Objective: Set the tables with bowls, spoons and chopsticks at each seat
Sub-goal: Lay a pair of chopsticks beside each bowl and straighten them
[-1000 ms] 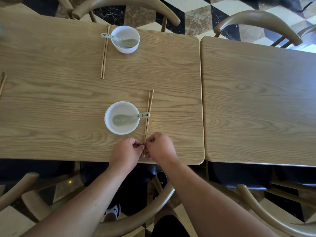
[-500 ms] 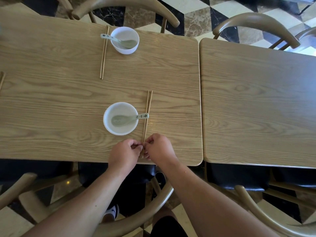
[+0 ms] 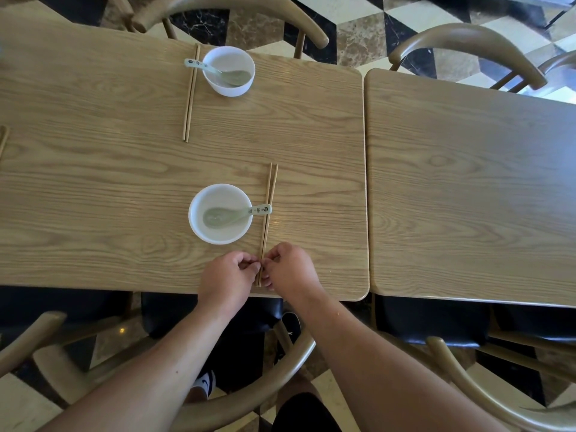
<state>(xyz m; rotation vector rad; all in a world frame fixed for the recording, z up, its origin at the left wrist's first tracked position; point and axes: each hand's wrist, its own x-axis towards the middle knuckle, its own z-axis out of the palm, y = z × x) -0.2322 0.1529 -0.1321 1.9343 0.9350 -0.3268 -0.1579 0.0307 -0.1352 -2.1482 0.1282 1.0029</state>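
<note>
Nothing shifted, left hand and right hand, grip of each pinched on near ends of chopsticks, beside bowl

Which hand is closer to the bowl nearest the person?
Left. The left hand is right beside the near bowl, on the bowl's side of the chopsticks; the right hand is on their other side, farther away.

Restaurant dining room. Two matching light wood-grain counters butted edge to edge; identical curved-back wooden chairs with black seats; polished cube-pattern marble floor. Repeated settings: round white bowls, pale green ceramic spoons, wooden chopsticks.
</note>
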